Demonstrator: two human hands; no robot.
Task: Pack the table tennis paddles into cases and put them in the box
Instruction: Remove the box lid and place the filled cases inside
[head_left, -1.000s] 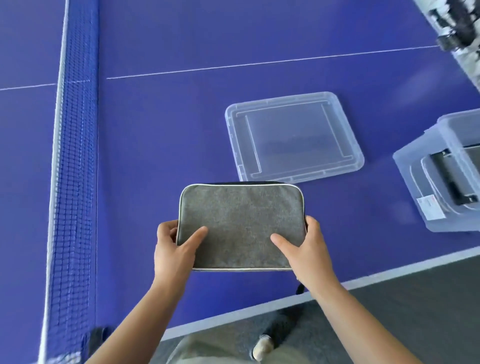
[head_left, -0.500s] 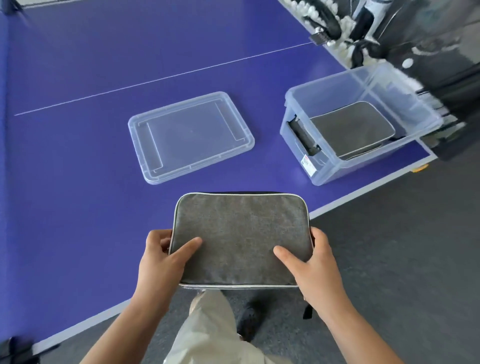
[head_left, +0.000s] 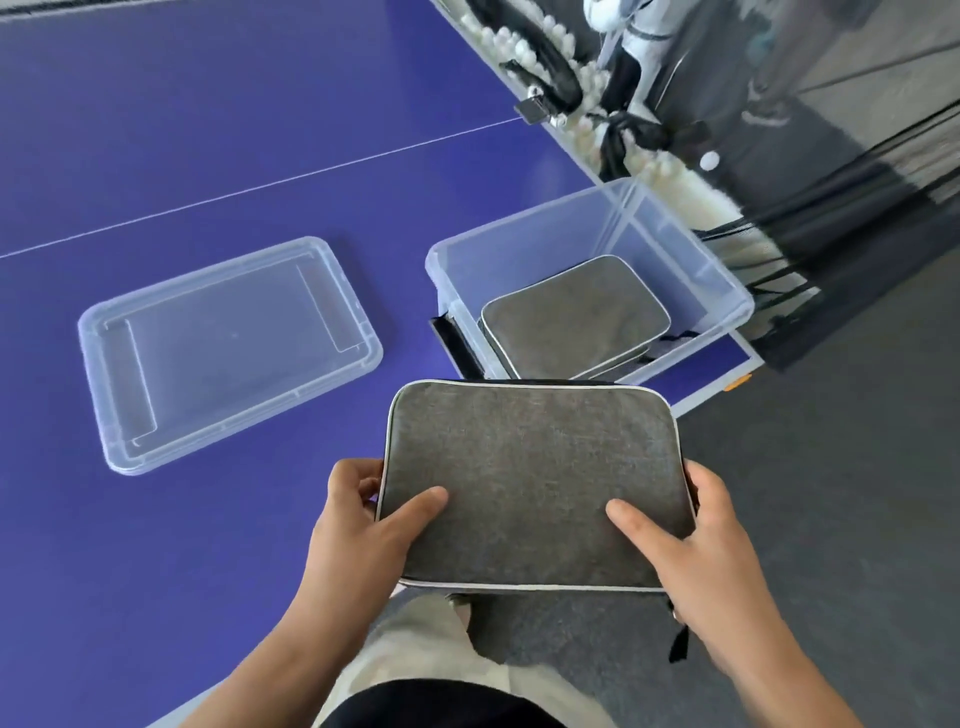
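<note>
- The blue worktop (head_left: 218, 130) fills the upper left of the frame; grey floor (head_left: 857, 493) takes the lower right, and some dark netted gear stands in the upper right corner.
- My left hand (head_left: 358, 525) and right hand (head_left: 696, 545) each grip a near corner of a grey case (head_left: 530, 483), thumbs on top, fingers curled underneath. The case is zipped, flat, and held in the lower centre, off the worktop's edge.
- The clear box (head_left: 691, 260) sits right of centre at the worktop's corner with another grey case (head_left: 571, 317) already lying inside.
- Its lid (head_left: 228, 353) lies upside down on the worktop at centre left, apart from the box.
- So I judge one case is packed away, and this second one only needs lowering in; whether more paddles remain I can't see.
- Compared with half a second ago, the box now lies just beyond the case's far edge instead of off to the upper right, and my grip is unchanged.
</note>
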